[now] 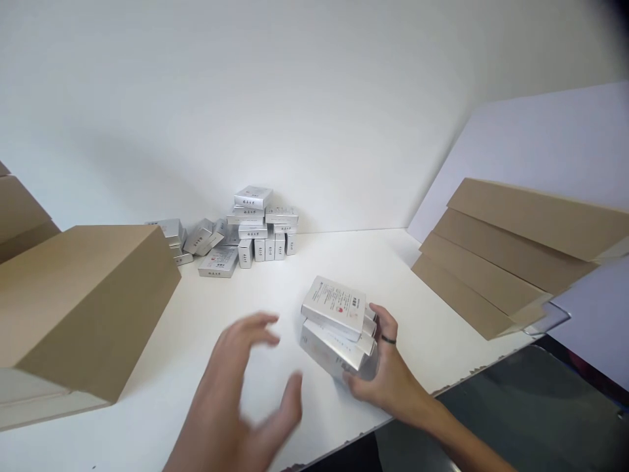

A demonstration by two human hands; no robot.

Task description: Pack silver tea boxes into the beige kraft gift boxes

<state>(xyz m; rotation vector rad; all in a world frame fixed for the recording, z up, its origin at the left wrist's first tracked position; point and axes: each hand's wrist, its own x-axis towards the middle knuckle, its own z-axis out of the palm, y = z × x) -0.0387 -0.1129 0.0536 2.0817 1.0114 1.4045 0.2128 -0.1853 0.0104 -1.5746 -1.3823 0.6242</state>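
My right hand (381,364), with a dark ring on one finger, grips the near right end of a small group of silver-white boxes (328,347). Several of them stand on edge side by side, and one box (337,305) lies flat and slightly askew on top. The thumb presses the front box; the fingertips curl round behind. To the left of this group my left hand (250,387) hovers over the white table, fingers curved and apart, nothing between them. It is a little smeared by motion.
More silver-white boxes (253,231) are piled loosely against the back wall. A large brown cardboard carton (93,295) stands at the left. Folded brown cardboard (511,255) sits at the right. The white table (413,308) has a ragged front edge.
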